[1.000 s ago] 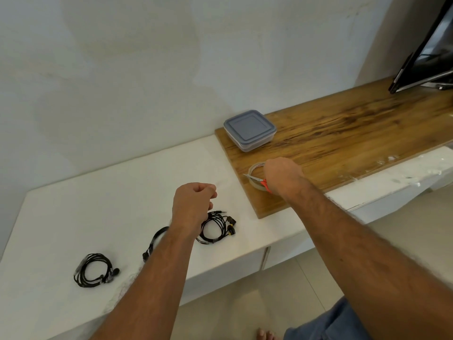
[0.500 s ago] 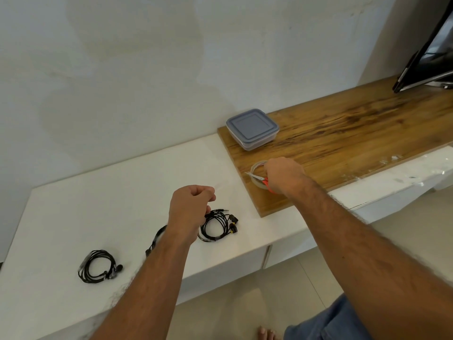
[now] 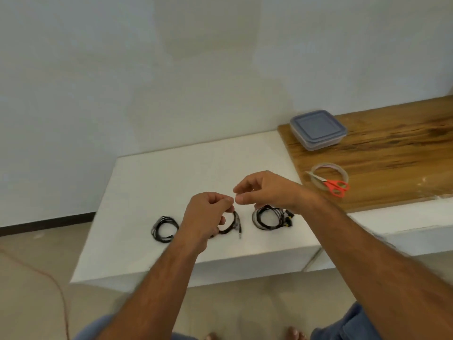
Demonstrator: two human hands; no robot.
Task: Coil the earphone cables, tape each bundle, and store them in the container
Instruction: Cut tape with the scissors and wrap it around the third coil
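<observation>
Both hands hover fingertip to fingertip over the middle earphone coil: left hand curled, right hand pinching, can't tell what, if anything.

Quick count of what's on counter:

- earphone coils: three, all black. Left coil, middle coil half hidden behind hand, right coil
- container: one, lid on, far right on wood board
- tape roll: one, near edge of board
- scissors: one pair, orange handles, lying across tape roll
- hands: two, left hand, right hand
- bare feet at bottom edge: two, barely showing
</observation>
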